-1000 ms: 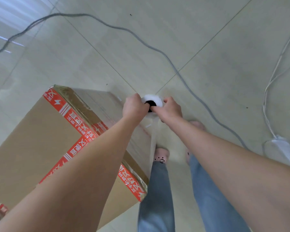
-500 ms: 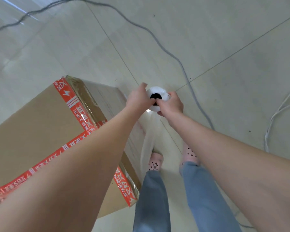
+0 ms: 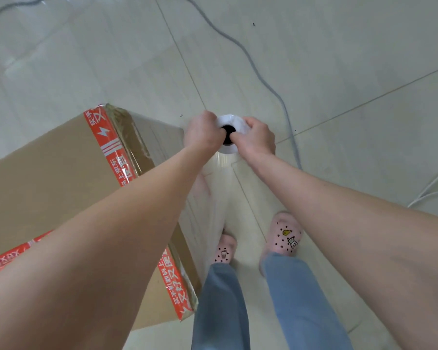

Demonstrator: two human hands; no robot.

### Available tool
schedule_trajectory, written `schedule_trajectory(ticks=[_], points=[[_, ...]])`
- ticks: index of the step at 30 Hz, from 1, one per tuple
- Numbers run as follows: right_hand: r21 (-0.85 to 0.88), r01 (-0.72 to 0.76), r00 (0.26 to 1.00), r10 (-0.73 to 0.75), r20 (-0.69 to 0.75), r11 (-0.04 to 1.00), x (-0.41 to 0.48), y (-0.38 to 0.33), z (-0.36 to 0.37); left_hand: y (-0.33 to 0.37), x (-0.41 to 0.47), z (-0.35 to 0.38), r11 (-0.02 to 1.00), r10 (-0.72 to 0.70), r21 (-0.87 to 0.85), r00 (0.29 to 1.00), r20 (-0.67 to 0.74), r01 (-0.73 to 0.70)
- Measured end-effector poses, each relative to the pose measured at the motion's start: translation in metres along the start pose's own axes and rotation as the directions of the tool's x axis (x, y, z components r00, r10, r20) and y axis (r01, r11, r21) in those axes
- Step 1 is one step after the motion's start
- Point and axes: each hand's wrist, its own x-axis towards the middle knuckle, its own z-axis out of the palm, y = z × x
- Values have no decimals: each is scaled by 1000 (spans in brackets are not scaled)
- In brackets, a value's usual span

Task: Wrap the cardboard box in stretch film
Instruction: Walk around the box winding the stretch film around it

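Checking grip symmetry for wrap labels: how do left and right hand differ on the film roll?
The left hand grips the film roll on the side nearest the cardboard box; the right hand grips the opposite side, over the floor. The left forearm crosses above the box top; the right forearm does not. Shared: both curl round the roll's upper end by its dark core hole.

The cardboard box (image 3: 48, 193) is sitting on the floor (image 3: 339, 59) at the left. The stretch film roll (image 3: 231, 121) is standing upright between the hands, left hand (image 3: 204, 132) and right hand (image 3: 257, 137), just right of the box's far corner, with a cable (image 3: 263, 79) lying beyond.
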Motion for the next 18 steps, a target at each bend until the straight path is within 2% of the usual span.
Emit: schedule_trajectory(ticks=[4,8,13,18], points=[[-4,38,998,-38,40,999,8,-21,8,-11,9,-11,988,-100,-119,994,-48,93],[-18,43,992,-41,116,999,15,-31,17,-18,16,-15,988,-147,-51,987,-62,144],[2,6,991,-7,133,1000,19,-37,18,-12,18,-20,982,-189,10,981,-40,189],[-51,18,989,-11,145,999,19,-40,20,-13,19,-24,982,-181,44,983,-12,181]])
